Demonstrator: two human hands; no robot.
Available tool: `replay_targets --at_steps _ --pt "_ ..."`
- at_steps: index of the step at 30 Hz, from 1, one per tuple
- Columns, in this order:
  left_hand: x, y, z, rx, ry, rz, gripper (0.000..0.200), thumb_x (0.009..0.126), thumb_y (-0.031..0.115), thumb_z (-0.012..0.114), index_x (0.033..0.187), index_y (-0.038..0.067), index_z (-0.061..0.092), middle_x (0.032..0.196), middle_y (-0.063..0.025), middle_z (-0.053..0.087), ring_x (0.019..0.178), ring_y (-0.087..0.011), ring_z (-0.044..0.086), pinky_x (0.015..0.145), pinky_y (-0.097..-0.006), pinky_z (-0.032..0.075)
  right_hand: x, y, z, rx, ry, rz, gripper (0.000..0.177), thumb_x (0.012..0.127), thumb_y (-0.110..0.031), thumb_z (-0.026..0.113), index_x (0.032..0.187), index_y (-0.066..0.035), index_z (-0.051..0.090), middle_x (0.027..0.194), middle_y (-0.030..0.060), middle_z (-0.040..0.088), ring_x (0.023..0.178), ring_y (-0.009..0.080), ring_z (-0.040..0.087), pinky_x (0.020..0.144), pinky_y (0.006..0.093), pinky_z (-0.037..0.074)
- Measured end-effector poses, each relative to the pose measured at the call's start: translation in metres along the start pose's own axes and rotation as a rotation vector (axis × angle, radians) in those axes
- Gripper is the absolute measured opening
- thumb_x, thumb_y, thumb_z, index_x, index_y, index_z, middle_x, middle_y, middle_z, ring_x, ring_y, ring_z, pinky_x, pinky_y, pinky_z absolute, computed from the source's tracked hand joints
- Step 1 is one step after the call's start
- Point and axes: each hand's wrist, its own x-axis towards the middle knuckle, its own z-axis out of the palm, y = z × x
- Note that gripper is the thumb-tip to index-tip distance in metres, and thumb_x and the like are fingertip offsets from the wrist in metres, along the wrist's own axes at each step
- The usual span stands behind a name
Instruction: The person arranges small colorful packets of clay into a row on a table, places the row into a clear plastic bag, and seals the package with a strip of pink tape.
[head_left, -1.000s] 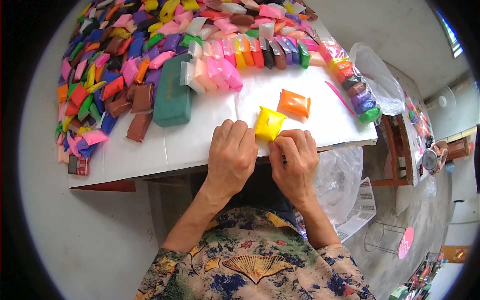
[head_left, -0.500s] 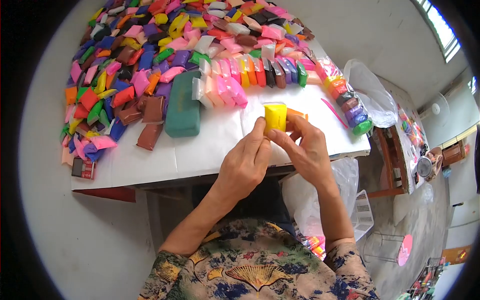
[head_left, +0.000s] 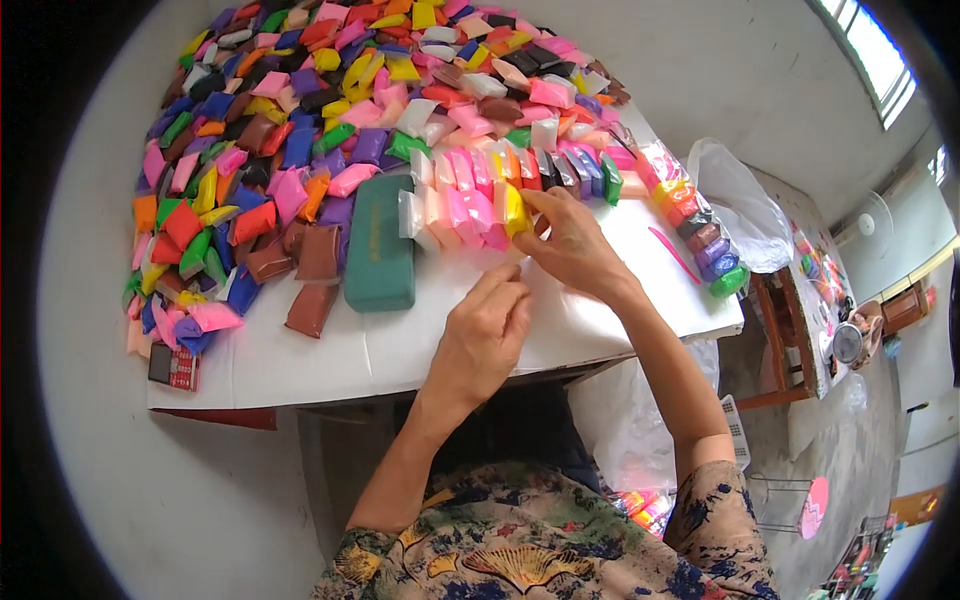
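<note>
My right hand [head_left: 575, 243] pinches a yellow packet of modelling clay [head_left: 512, 210], set upright at the right end of the front row of pink packets [head_left: 455, 215]. Right behind it stands a second row of packets, running from pale through red, black and brown to a green packet [head_left: 610, 180]. My left hand [head_left: 485, 330] is closed over the white table surface, lower and to the left, its fingers curled. Whether anything is inside it cannot be made out. A green rectangular block [head_left: 380, 250] stands against the left end of the rows.
A large heap of loose coloured packets [head_left: 290, 140] covers the table's back and left. At right lie a pink stick [head_left: 675, 254], a clear bag of coloured packets [head_left: 700, 225] and an empty-looking plastic bag [head_left: 745, 205]. A red calculator-like device [head_left: 175, 367] sits at the front-left corner.
My right hand has carried the yellow packet away from me and left to the front row's end. My left hand has let go of it and drawn back. The view has shifted slightly.
</note>
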Motion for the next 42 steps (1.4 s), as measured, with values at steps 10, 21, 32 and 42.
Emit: replay_targets --at_steps 10,21,32,42 --pt "-0.002 0.002 0.005 0.135 0.010 0.085 0.013 0.090 0.004 0.060 0.097 -0.007 0.059 0.118 -0.0275 0.059 0.106 -0.0425 0.060 0.091 -0.0455 0.051 -0.002 0.002 0.009 0.045 0.109 -0.033 0.049 0.080 -0.009 0.075 0.125 0.002 0.061 0.104 0.0156 0.064 0.090 0.0240 0.068 0.072 0.0342 0.054" --pt "-0.002 0.002 0.004 0.156 0.007 0.076 0.013 0.088 0.002 0.064 0.098 -0.005 0.064 0.116 -0.0236 0.064 0.102 -0.0403 0.064 0.089 -0.0412 0.052 -0.061 -0.016 -0.021 -0.447 0.324 0.057 0.050 0.081 -0.029 0.076 0.121 -0.005 0.061 0.106 0.0153 0.064 0.097 0.0340 0.061 0.086 0.0442 0.047" --pt "0.000 0.000 0.001 0.133 0.061 0.126 0.013 0.090 0.001 0.063 0.101 -0.004 0.065 0.100 -0.0184 0.064 0.089 -0.0366 0.063 0.080 -0.0393 0.051 -0.108 -0.003 -0.011 -0.125 0.117 -0.060 0.054 0.088 -0.022 0.069 0.135 0.000 0.053 0.141 0.0225 0.050 0.132 0.0389 0.047 0.110 0.0456 0.037" --pt "0.006 0.005 0.013 0.387 -0.038 0.087 0.023 0.088 0.004 0.063 0.110 -0.002 0.062 0.090 -0.0175 0.054 0.089 -0.0358 0.058 0.078 -0.0430 0.048 -0.114 0.008 0.005 -0.215 0.064 -0.152 0.051 0.101 -0.021 0.053 0.144 0.004 0.043 0.153 0.0210 0.039 0.146 0.0356 0.032 0.120 0.0467 0.024"
